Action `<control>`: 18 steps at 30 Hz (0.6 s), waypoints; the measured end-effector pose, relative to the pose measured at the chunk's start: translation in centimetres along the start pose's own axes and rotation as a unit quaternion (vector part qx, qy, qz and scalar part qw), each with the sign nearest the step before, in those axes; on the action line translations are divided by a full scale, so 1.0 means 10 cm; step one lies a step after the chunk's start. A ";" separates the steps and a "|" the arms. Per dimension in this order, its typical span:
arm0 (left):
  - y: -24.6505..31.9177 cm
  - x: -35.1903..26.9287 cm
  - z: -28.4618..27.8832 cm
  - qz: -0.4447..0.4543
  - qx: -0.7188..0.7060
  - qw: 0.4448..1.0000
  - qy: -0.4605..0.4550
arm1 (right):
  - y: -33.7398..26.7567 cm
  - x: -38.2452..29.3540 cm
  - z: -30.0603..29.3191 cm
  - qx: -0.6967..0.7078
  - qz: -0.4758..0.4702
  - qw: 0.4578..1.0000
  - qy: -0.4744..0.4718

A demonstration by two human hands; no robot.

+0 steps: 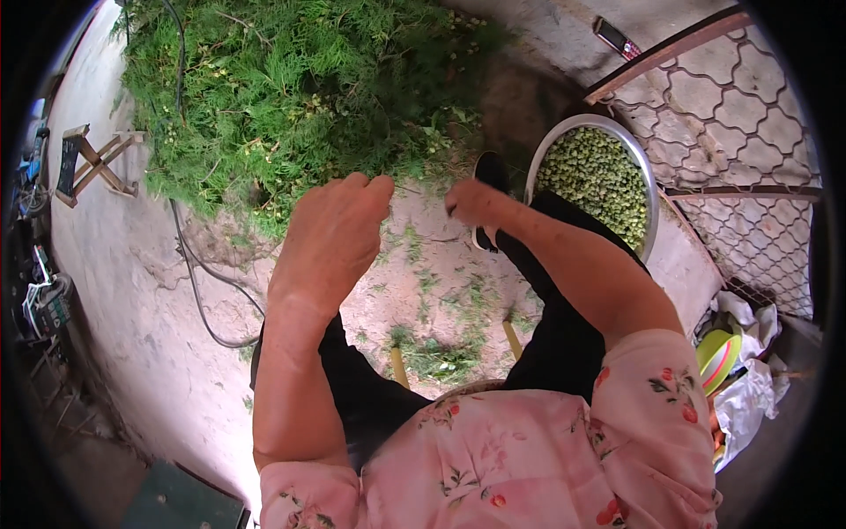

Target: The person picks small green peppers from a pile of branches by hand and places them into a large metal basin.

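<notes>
My left hand [340, 228] is raised at the near edge of a heap of cut thuja branches [291, 86]. Its back faces me and its fingers bend down out of sight, so anything they pinch is hidden. Across a short gap, my right hand [470, 202] is curled and blurred, with its palm turned inward; whether it holds something is unclear. By my right leg stands a round metal basin [651, 178], full almost to the rim with small green thuja cones [588, 175]. Bits of green foliage [439, 357] lie scattered on the concrete between my legs.
A dark cable [198, 291] loops over the floor at left, near a folding wooden stool [96, 165]. Rusty-framed wire mesh [720, 86] leans at right, with a mobile phone [618, 38] beyond it. White plastic bags [743, 397] lie lower right.
</notes>
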State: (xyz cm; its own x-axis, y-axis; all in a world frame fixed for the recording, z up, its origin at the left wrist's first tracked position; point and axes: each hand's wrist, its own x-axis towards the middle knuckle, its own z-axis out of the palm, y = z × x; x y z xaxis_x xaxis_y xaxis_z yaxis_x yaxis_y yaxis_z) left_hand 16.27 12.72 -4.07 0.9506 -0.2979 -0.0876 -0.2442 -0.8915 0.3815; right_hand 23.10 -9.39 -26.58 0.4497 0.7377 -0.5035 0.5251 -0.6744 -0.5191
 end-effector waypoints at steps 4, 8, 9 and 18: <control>-0.02 -0.07 -0.07 -0.023 0.024 0.999 -0.027 | 0.53 0.25 0.00 0.067 0.132 0.978 0.147; 0.08 -0.17 -0.07 -0.019 0.027 0.993 -0.110 | 0.75 0.53 0.21 0.417 0.316 0.817 0.242; 0.10 -0.16 -0.06 -0.017 0.028 0.990 -0.134 | 0.83 0.64 0.34 0.492 0.340 0.760 0.256; 0.16 -0.09 -0.08 0.017 0.021 0.988 -0.154 | 0.86 1.41 0.62 0.186 0.330 0.828 0.413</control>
State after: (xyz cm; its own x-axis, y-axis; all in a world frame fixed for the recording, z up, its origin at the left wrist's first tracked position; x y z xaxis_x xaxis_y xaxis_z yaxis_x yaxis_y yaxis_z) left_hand 15.21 11.85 -2.62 0.8405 -0.4109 -0.3531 -0.2878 -0.8908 0.3516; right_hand 29.48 -5.05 -42.43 0.9714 -0.1298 -0.1987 -0.2225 -0.7893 -0.5723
